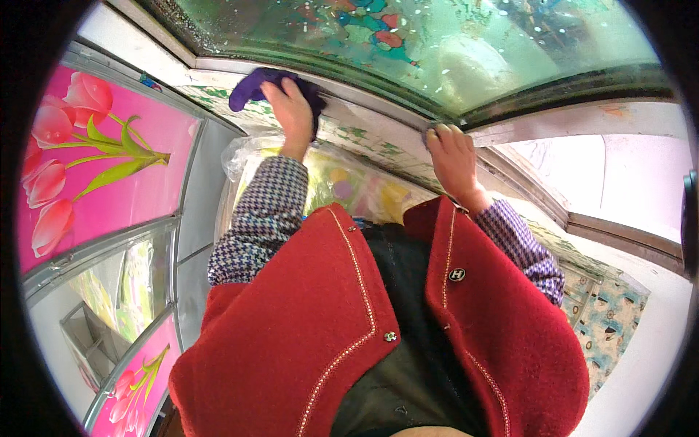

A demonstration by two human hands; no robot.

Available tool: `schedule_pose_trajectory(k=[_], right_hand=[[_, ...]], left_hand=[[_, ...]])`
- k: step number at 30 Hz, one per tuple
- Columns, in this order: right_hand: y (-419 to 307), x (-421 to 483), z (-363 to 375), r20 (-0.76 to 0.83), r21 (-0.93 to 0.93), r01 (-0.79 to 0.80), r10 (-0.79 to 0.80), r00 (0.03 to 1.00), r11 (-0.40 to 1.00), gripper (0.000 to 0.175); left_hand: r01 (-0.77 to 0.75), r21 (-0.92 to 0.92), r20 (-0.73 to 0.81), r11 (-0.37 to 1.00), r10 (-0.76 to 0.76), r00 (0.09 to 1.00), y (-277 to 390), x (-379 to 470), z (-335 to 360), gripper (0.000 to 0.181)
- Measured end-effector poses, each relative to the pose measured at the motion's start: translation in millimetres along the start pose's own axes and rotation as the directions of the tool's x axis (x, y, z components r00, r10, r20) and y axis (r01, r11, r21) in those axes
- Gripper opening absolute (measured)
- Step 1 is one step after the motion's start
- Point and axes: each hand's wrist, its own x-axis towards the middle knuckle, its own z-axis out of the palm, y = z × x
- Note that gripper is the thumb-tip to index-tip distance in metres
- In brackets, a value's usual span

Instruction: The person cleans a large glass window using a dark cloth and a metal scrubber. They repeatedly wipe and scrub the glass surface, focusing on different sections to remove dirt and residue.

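Note:
My left hand (289,112) presses on a purple cloth (250,90) at the upper left, against the ledge below a wet window pane (327,41). Part of the cloth hangs down behind the wrist. My right hand (452,158) is at the lower corner of the window frame (377,106), its fingers curled over a small greyish thing, perhaps a cloth or sponge, mostly hidden by the fingers. Water drops and coloured patches show on the glass.
A cabinet with pink tulip-print panels (109,164) and a mirror-like panel (131,289) stands at the left. Plastic-wrapped, colourful goods (349,185) lie below the ledge, close to my body. Another window opening (617,169) is at the right, above patterned material (606,322).

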Motion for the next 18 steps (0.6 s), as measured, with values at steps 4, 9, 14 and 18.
schedule_pose_trajectory(k=[4,9,14,18], right_hand=[[1.9,-33.9,-22.4,-0.08,0.271,-0.165,0.193,0.978,0.948,0.048],[17.4,-56.7,-56.8,-0.184,0.31,-0.267,0.333,0.925,0.913,0.055],[36.5,-65.9,-72.1,-0.28,0.274,-0.213,0.29,0.915,0.938,0.053],[44.3,-49.6,-57.8,-0.215,0.204,-0.059,0.103,0.971,0.977,0.056]], left_hand=[[-0.013,0.029,0.163,1.0,0.008,0.987,15.0,-100.7,50.6,0.061],[-0.383,0.089,0.647,0.919,0.239,0.724,34.8,-222.8,93.8,0.06],[-0.607,-0.083,0.83,0.79,0.392,0.397,48.3,-244.4,92.5,0.035],[-0.834,-0.14,0.798,0.534,0.559,0.224,27.9,-184.8,75.3,0.026]])
